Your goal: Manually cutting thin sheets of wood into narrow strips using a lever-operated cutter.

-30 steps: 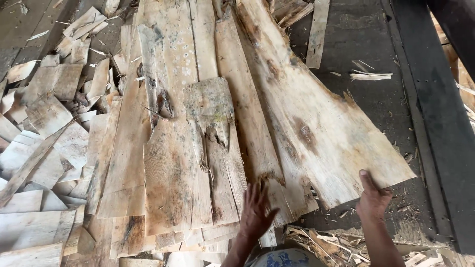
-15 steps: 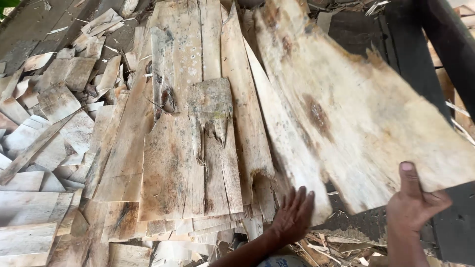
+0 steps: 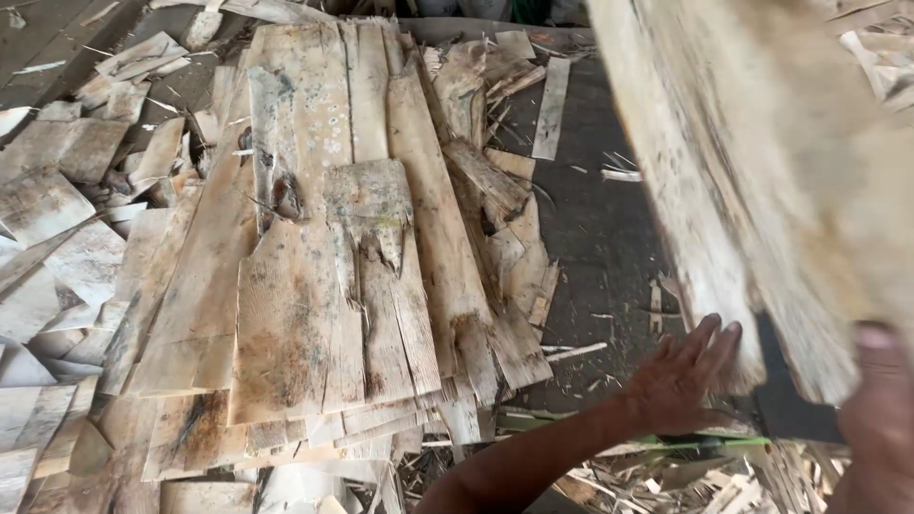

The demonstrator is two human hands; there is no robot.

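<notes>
We hold a large rough wood veneer sheet [image 3: 762, 171] raised at the right: our left hand [image 3: 681, 381] presses its lower edge with fingers spread, our right hand [image 3: 881, 428] grips its near corner. The veneer stack [image 3: 324, 286] lies left of it.

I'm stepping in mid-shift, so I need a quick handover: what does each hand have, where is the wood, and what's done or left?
Left hand: fingers spread flat against the lower edge of the large pale rough wood sheet.
Right hand: thumb gripping the same sheet's near corner.
The sheet is raised and tilted, off the stack of flat weathered veneer sheets.
Done: sheet lifted.
Left: it is not set down yet.
Loose wood offcuts lie left of the stack.
</notes>
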